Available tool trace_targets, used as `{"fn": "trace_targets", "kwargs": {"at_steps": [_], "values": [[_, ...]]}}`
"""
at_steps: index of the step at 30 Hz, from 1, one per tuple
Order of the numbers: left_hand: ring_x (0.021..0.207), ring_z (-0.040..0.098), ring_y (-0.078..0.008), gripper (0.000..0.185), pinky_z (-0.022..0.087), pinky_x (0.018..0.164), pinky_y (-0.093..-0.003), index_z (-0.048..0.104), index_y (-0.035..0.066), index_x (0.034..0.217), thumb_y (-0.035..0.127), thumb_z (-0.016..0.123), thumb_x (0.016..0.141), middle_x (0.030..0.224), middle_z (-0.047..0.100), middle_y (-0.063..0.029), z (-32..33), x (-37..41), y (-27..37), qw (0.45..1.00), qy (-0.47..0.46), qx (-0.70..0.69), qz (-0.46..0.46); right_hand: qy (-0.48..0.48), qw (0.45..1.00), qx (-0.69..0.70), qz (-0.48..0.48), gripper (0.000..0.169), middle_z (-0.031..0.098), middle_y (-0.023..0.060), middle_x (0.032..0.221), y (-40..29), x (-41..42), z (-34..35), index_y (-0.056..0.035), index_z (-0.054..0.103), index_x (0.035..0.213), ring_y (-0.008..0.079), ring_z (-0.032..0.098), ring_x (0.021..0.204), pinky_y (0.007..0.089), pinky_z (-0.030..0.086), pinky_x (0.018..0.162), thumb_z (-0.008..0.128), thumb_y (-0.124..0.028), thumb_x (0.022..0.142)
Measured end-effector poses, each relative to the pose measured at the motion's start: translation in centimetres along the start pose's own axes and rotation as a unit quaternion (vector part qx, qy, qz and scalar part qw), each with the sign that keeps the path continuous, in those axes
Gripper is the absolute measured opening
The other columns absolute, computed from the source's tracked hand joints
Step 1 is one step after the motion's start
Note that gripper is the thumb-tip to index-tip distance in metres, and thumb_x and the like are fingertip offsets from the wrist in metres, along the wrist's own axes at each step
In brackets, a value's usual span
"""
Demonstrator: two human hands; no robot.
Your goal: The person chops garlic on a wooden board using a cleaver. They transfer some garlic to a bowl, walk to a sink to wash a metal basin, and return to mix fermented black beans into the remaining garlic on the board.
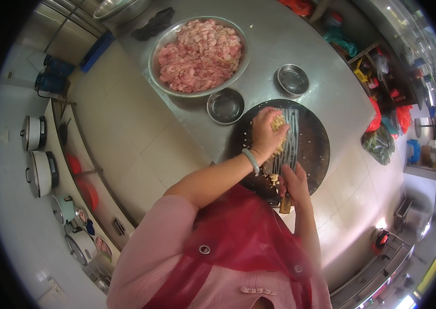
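My left hand, with a pale bangle at the wrist, cups a heap of pale yellow minced garlic or ginger against the flat of a cleaver. Its fingers curl over the heap, and part of the mince is hidden under the palm. In my right hand is the cleaver's wooden handle, which points towards my body. The streaked wet blade lies over a dark round chopping block. White and yellowish bits are scattered on the block, with a small clump of mince near the blade's heel.
A large steel basin of cut raw meat stands on the steel table. Two small round steel dishes sit beside the block. A black bag lies behind. Rice cookers line the left shelf.
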State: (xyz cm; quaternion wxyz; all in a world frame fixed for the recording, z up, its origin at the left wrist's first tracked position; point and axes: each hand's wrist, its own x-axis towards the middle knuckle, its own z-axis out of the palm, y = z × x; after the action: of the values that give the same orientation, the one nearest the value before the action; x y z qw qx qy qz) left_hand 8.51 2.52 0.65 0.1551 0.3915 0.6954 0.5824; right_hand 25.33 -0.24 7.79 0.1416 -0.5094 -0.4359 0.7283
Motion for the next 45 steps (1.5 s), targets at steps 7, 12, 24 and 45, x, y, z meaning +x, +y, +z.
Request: {"fn": "trace_targets", "kwargs": {"at_steps": [7,12,24,45], "values": [[0.104,0.059,-0.0331,0.036,0.046,0.093,-0.0420,0.067,0.007,0.103,0.024,0.080,0.074,0.109,0.063,-0.0140,-6.7,4.4,-5.5,0.993,0.061,0.096,-0.043,-0.098,0.993,-0.018,0.062,0.013,0.051,0.0028,0.063,-1.8,5.7,6.3,-0.0069,0.050,0.097,0.0102,0.044,0.042,0.0266,0.040,0.036,0.053,-0.019,0.099],[0.104,0.062,-0.0324,0.040,0.048,0.093,-0.0398,0.070,0.005,0.106,0.031,0.079,0.076,0.106,0.068,-0.0161,-9.3,6.4,-8.8,0.980,0.035,0.139,-0.138,-0.121,0.986,-0.028,0.114,0.009,0.052,0.0039,0.065,-3.7,8.9,9.5,-0.0073,0.050,0.096,0.0104,0.045,0.043,0.0272,0.040,0.036,0.054,-0.015,0.096],[0.136,0.038,-0.0407,0.081,0.030,0.113,-0.0462,0.049,0.003,0.141,0.056,0.070,0.083,0.147,0.041,-0.0246,-12.3,6.6,-9.1,0.973,-0.166,0.151,-0.048,-0.100,0.985,0.026,0.135,0.013,0.058,0.0103,0.070,-5.2,11.6,10.5,-0.0015,0.053,0.097,0.0156,0.052,0.047,0.0311,0.048,0.041,0.054,-0.014,0.092],[0.118,0.055,-0.0346,0.029,0.043,0.100,-0.0423,0.067,0.013,0.115,0.024,0.065,0.089,0.131,0.058,-0.0121,-10.6,7.5,-11.9,0.922,-0.129,0.331,0.157,-0.020,0.994,0.037,0.106,0.016,0.053,0.0069,0.062,-6.8,1.2,5.3,-0.0043,0.052,0.108,0.0117,0.043,0.038,0.0247,0.038,0.034,0.049,-0.014,0.095]]}}
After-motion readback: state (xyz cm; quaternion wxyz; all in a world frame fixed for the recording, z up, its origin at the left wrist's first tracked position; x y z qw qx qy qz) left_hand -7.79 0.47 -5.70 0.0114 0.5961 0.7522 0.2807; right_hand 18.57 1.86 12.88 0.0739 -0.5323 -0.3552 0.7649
